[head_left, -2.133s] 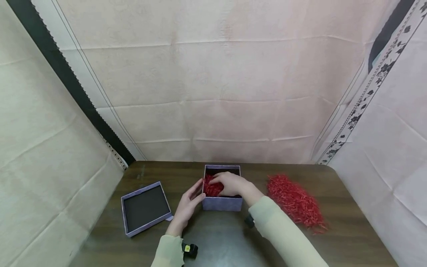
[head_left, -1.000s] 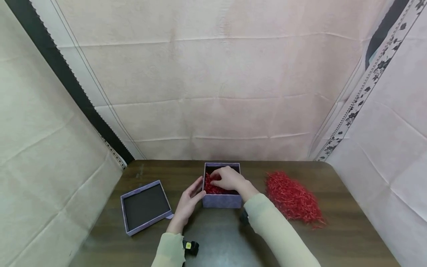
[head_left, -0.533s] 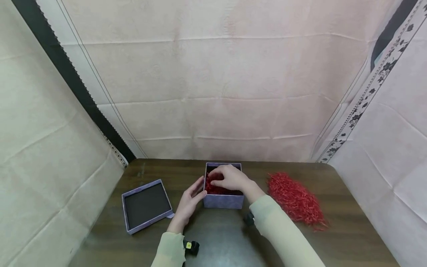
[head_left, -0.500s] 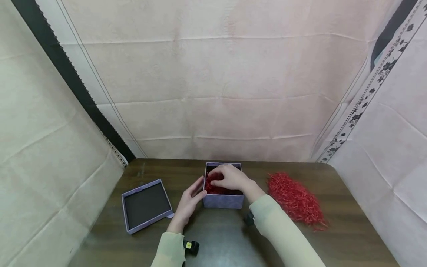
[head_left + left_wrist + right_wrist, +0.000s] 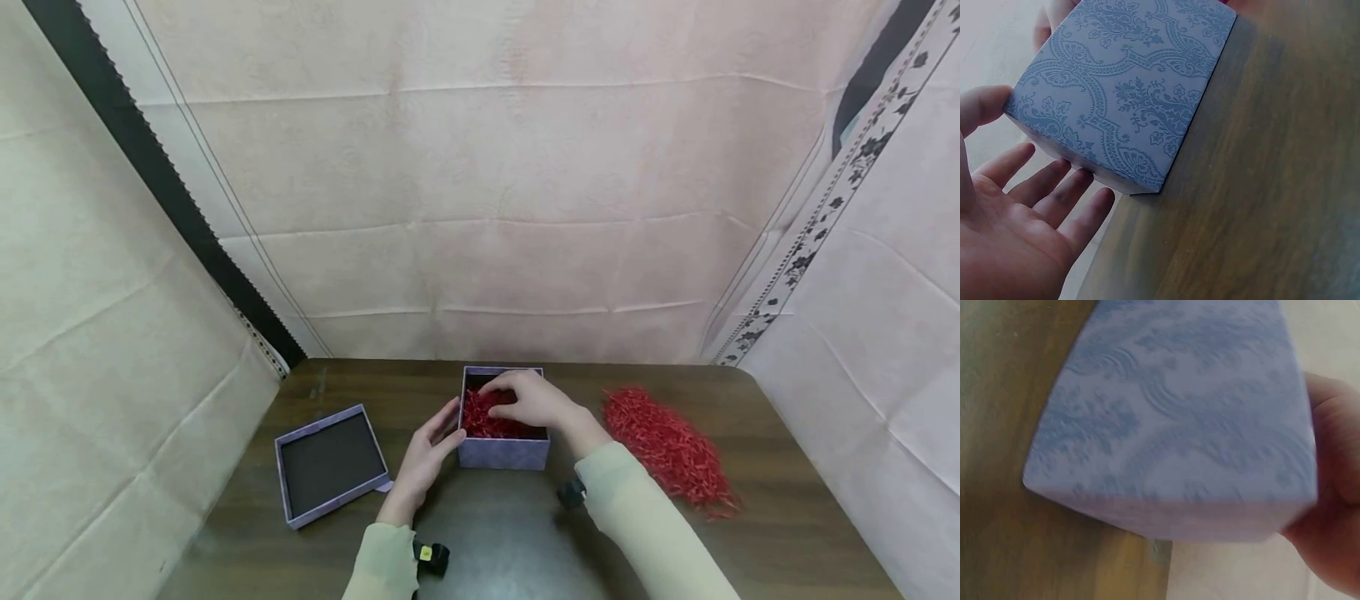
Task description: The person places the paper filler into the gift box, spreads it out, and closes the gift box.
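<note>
Fingers outstretched, my left hand [image 5: 423,458] rests against the left wall of a lavender patterned box [image 5: 504,454], its thumb at the near left corner. My right hand [image 5: 536,402] reaches down into the box with bent fingers, touching the red shredded paper [image 5: 480,417] inside; thumb and index finger stand apart there. The other fingertips are hidden. In the left wrist view the fingers [image 5: 1063,194] and thumb lie along the box's edge. The right wrist view shows the box's near wall [image 5: 1179,412], with part of my right hand [image 5: 1341,481] beyond the rim.
Left of the box, the lavender lid [image 5: 330,467] lies on the wooden table [image 5: 495,533], its dark inside facing up. A heap of red shredded paper [image 5: 667,450] sits to the right. Pale cloth walls [image 5: 480,208] enclose the table's back and sides.
Inside the box my right hand has shifted to the right, and more red shredded paper shows on the left. My left hand has kept its place against the wall.
</note>
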{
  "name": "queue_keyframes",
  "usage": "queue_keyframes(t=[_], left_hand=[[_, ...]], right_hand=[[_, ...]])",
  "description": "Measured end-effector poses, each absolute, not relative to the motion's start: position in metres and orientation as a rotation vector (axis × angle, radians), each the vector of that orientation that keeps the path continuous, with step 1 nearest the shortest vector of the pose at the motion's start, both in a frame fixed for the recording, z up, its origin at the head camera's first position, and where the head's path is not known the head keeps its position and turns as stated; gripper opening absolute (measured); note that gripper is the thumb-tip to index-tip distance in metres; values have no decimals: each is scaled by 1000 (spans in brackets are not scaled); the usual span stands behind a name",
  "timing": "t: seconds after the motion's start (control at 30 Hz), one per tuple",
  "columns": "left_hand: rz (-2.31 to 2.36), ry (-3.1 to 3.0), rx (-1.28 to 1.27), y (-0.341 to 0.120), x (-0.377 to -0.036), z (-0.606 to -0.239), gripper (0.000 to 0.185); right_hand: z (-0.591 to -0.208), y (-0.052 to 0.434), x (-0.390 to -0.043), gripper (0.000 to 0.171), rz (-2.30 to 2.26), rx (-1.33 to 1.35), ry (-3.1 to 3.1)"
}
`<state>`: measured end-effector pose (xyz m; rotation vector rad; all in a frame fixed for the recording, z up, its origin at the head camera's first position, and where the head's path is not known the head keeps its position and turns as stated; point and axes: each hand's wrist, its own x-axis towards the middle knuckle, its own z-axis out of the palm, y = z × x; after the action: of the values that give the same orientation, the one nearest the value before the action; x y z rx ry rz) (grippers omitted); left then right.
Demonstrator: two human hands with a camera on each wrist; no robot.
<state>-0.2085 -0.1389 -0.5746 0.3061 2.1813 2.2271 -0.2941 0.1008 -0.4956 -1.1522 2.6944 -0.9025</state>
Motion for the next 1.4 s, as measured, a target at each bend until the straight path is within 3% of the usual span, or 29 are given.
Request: queue_keyframes(t=[0.4, 0.77, 0.9, 1.17, 1.4], left_hand=[[2194, 2238, 309, -138, -209, -575, 61], [2232, 2199, 299, -137, -211, -578, 62], [2246, 2193, 297, -137, -211, -578, 63], [2227, 2197, 299, -137, -211, -577, 63], [2205, 2213, 280, -138, -211, -576, 64]], right_hand=[[-486, 189, -277, 33, -1303, -863, 2875], [-516, 275, -245, 45, -1102, -697, 3074], [-520, 297, -232, 60, -992, -604, 3123], [-514, 319, -209, 107, -828, -414, 3026], [-531, 313, -201, 119, -791, -362, 2963]])
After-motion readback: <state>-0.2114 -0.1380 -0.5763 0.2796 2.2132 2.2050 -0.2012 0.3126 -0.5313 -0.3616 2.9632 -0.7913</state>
